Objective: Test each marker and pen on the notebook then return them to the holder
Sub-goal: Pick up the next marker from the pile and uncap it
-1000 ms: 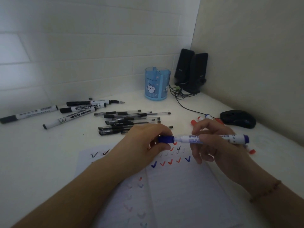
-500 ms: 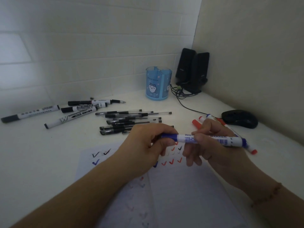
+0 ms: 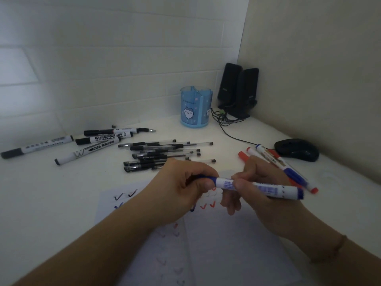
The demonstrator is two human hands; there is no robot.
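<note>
Nearest, the open notebook (image 3: pixel 216 250) lies on the desk (image 3: pixel 51 203), its pages dotted with small black, blue and red ticks. Just above it both hands hold one blue marker (image 3: pixel 268 189) level, crosswise over the page. The left hand (image 3: pixel 181 190) has its fingers curled round the blue cap end, thumb pressed on top. The right hand (image 3: pixel 261 188) pinches the white barrel between thumb and fingertips, the lower fingers hanging loosely curled beneath; the blue tail end sticks out to the right past the hand. A thin bracelet (image 3: pixel 340 244) circles the right wrist.

Behind the right hand, a few red and blue markers (image 3: pixel 288 168) lie side by side on the desk, partly hidden by the knuckles. Behind the left hand sits a heap of black pens (image 3: pixel 165 153), lying roughly parallel. Farther left, four black markers (image 3: pixel 86 145) are spread out, one of them uncapped. A black mouse (image 3: pixel 296 149) rests near the right wall, its cable running back. At the far edge stands the blue holder (image 3: pixel 195 107), upright, with two black speakers (image 3: pixel 239 89) just beside it in the corner.
</note>
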